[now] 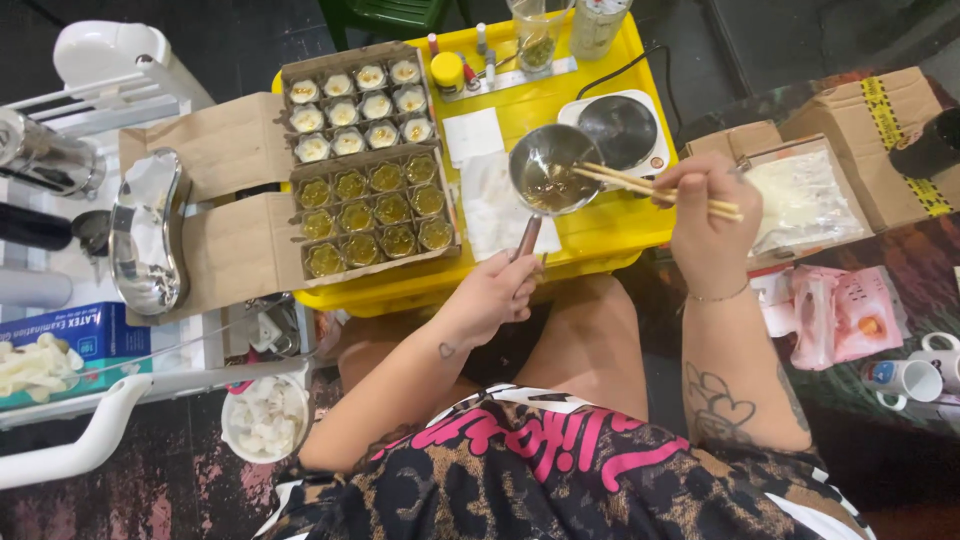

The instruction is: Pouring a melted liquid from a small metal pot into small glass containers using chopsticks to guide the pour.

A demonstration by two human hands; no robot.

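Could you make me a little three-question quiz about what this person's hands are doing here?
1. True or false: the left hand holds the small pan by its handle.
2. What does the right hand hold? A) a spoon B) chopsticks C) a brush
3. How many rows of jars are in the cardboard box on the yellow tray?

Key: 1 true; 2 B; 3 six, the farther three pale, the nearer three yellowish.
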